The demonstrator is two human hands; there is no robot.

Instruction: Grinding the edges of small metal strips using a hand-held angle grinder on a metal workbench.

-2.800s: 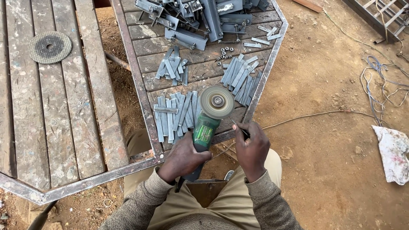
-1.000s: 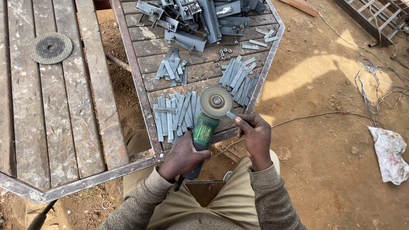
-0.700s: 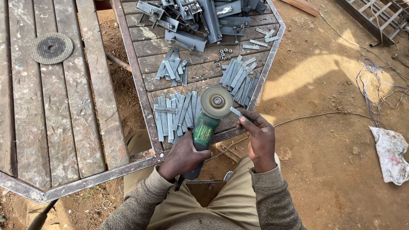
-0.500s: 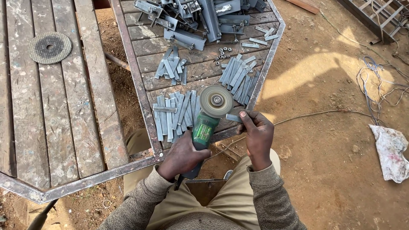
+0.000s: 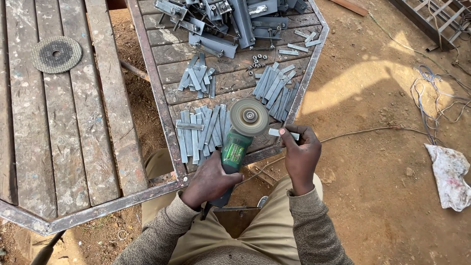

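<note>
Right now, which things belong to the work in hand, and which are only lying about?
In hand:
- green angle grinder, held by the left hand
- its grinding disc
- small metal strip, pinched by the right hand beside the disc

Lying about:
- spare disc on the left table
- nuts
- white rag on the ground
- tangled wire

One head-worn camera looks steeply down (close, from above) over a wooden bench (image 5: 98,147).

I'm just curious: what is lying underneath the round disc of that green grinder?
Under the grinder disc lies the wooden table top and the edge of a row of flat grey metal strips. Whatever sits directly beneath the disc is covered.
</note>
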